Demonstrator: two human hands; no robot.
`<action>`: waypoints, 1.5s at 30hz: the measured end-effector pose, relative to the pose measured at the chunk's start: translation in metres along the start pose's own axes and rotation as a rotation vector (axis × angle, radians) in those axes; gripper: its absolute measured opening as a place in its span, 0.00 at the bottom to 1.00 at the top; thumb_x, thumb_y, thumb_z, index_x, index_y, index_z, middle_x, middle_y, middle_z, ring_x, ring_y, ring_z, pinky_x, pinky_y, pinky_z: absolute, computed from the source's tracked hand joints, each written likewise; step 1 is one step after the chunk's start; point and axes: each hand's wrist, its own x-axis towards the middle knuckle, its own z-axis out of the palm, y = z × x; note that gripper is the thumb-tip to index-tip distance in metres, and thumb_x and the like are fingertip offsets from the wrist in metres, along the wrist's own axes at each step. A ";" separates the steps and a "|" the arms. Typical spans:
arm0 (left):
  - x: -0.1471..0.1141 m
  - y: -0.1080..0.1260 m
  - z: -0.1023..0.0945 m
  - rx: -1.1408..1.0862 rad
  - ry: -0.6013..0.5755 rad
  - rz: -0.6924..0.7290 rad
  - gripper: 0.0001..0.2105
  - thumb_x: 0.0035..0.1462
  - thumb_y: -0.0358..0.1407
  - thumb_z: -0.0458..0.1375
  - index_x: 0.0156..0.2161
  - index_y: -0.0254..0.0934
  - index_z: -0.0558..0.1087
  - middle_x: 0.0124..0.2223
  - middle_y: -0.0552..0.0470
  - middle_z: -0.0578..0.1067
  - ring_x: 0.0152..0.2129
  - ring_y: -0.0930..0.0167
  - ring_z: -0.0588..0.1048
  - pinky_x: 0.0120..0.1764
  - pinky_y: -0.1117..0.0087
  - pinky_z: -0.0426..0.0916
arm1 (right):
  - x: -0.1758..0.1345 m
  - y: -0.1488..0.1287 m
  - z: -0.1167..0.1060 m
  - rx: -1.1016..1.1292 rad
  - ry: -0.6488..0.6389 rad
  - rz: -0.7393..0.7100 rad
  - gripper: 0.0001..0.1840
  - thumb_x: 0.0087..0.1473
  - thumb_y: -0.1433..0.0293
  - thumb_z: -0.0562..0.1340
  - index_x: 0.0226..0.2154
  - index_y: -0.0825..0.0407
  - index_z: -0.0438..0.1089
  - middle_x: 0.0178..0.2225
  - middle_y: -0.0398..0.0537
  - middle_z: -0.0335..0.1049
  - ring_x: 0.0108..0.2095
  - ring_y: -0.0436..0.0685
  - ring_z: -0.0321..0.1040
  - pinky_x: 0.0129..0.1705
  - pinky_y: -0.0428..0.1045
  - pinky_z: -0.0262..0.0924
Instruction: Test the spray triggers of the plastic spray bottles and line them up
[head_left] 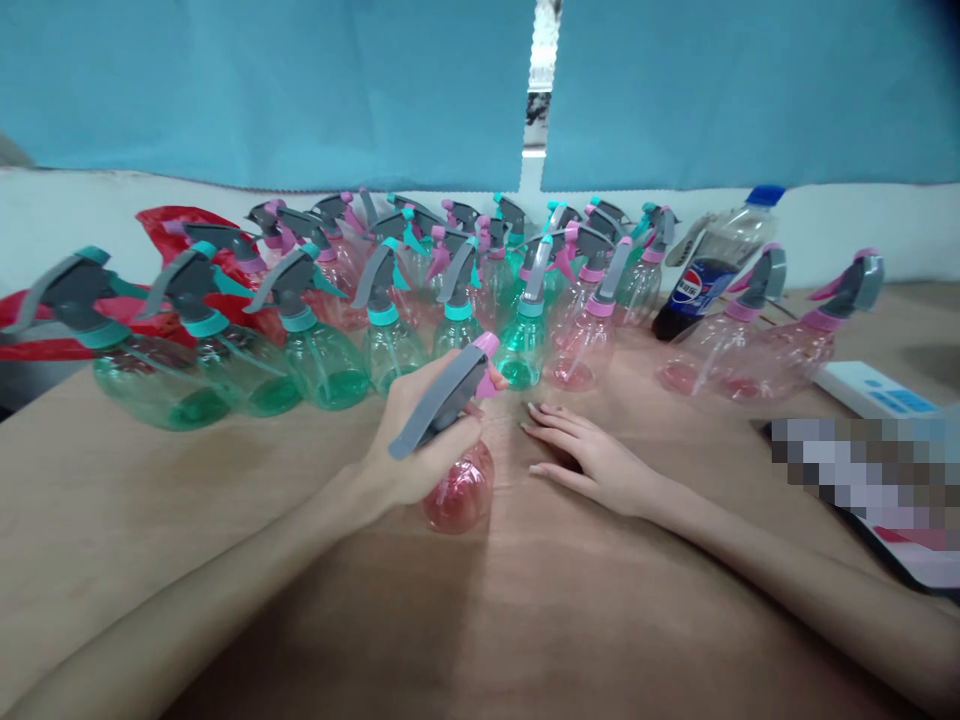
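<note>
My left hand (pixel 420 430) is wrapped round the neck of a pink spray bottle (pixel 459 490) with a grey and pink trigger head. The bottle's see-through body shows below my fingers, low over the table or on it; I cannot tell which. Flat on the tabletop to the right of it lies my right hand (pixel 589 455), fingers apart and holding nothing. Just beyond my hands stand a green spray bottle (pixel 521 345) with a teal collar and a pink spray bottle (pixel 577 355) with a pink collar.
Several green spray bottles (pixel 326 365) line the left, with more bottles behind. Red plastic (pixel 180 225) lies back left. A cola bottle (pixel 697 270) leans at back right, near two pink bottles (pixel 780 350). A white box (pixel 862 385) and a pixelated flat device (pixel 862 500) sit right on the wooden table (pixel 360 620).
</note>
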 end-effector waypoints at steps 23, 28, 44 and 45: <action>-0.002 -0.002 -0.001 -0.013 -0.011 -0.008 0.07 0.50 0.28 0.52 0.35 0.37 0.69 0.28 0.57 0.67 0.19 0.77 0.60 0.22 0.73 0.57 | 0.000 -0.002 -0.001 0.027 0.002 0.013 0.29 0.61 0.53 0.55 0.59 0.50 0.62 0.63 0.57 0.57 0.64 0.65 0.51 0.63 0.65 0.50; 0.001 -0.001 0.003 0.053 0.064 0.003 0.11 0.51 0.30 0.54 0.42 0.38 0.70 0.30 0.56 0.70 0.26 0.72 0.69 0.30 0.70 0.65 | 0.001 -0.003 -0.002 0.008 -0.008 0.014 0.30 0.61 0.53 0.55 0.59 0.53 0.63 0.62 0.59 0.58 0.64 0.65 0.51 0.63 0.63 0.51; -0.001 -0.004 0.010 0.068 0.057 -0.049 0.26 0.51 0.30 0.56 0.58 0.43 0.64 0.42 0.51 0.77 0.23 0.74 0.71 0.31 0.69 0.70 | 0.001 -0.004 -0.003 0.022 0.010 0.006 0.29 0.61 0.54 0.55 0.59 0.52 0.64 0.62 0.59 0.58 0.64 0.65 0.52 0.62 0.64 0.52; -0.001 -0.003 0.010 0.064 0.049 -0.056 0.27 0.51 0.29 0.56 0.58 0.43 0.64 0.42 0.51 0.77 0.22 0.74 0.71 0.30 0.69 0.70 | 0.001 -0.004 -0.003 0.026 0.013 0.008 0.29 0.61 0.54 0.55 0.59 0.52 0.64 0.62 0.58 0.58 0.64 0.65 0.52 0.62 0.65 0.52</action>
